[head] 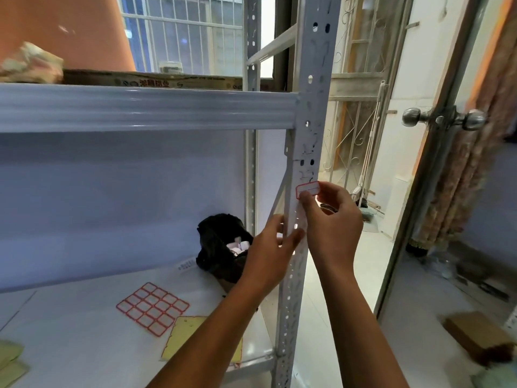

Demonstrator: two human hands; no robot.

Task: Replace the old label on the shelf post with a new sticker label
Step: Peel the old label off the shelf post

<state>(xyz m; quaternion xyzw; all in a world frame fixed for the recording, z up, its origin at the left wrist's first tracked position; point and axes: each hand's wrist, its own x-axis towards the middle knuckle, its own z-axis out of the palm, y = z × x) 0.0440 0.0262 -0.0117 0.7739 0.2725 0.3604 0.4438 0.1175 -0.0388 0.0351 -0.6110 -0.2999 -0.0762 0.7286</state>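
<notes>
A grey perforated shelf post stands upright in the middle of the view. A white sticker label with a red border lies against the post's front face. My right hand pinches that label at its lower and right edges with thumb and fingers. Lower down, my left hand rests on the post, fingers wrapped round its left edge. A sheet of red-bordered blank labels lies on the white shelf board below.
A black bag holding small white pieces sits on the shelf beside the post. Yellow backing paper lies near the label sheet. An open door with a metal knob stands to the right; a cardboard box lies on the floor.
</notes>
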